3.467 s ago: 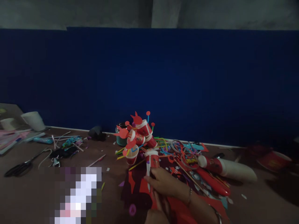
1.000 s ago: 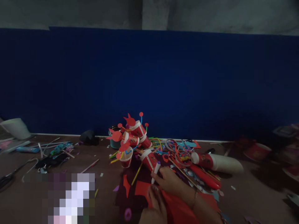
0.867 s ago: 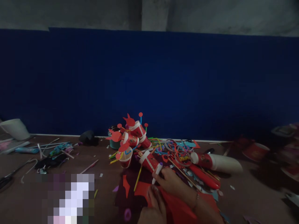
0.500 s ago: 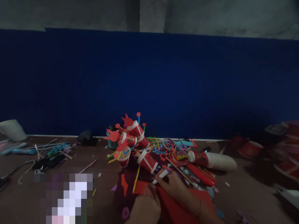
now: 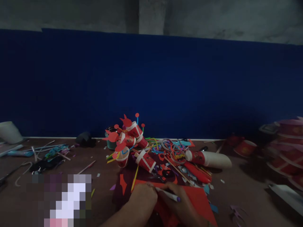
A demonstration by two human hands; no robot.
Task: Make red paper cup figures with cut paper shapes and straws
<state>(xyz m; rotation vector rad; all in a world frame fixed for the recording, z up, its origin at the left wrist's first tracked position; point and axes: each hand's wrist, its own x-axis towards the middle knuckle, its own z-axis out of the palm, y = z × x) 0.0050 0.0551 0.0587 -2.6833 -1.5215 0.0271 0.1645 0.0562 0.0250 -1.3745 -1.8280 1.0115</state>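
Observation:
My right hand (image 5: 178,201) is closed round a white marker pen (image 5: 169,194) with a purple end, its tip side pointing left toward my other hand. Just left of it, my left hand (image 5: 143,198) is curled down on a sheet of red paper (image 5: 196,198). The fingers of that hand are mostly hidden, and what they hold, if anything, does not show. Scissors with dark handles (image 5: 167,173) lie just beyond the paper. A red paper cup (image 5: 145,161) lies tilted behind my hands, close to a yellow straw (image 5: 134,178).
Several red cups with paper cut-outs (image 5: 127,138) stand clustered ahead. Cups joined in a roll (image 5: 208,158) and a red tool-like object (image 5: 197,172) lie to the right. Scraps and straws litter the table (image 5: 99,195). Stacked red pieces (image 5: 286,151) stand far right; a blue wall rises behind.
My right hand has come down and nearer, the pen now slanting with its purple end lower right. The left hand has moved up over the red paper. The scissors have come into view.

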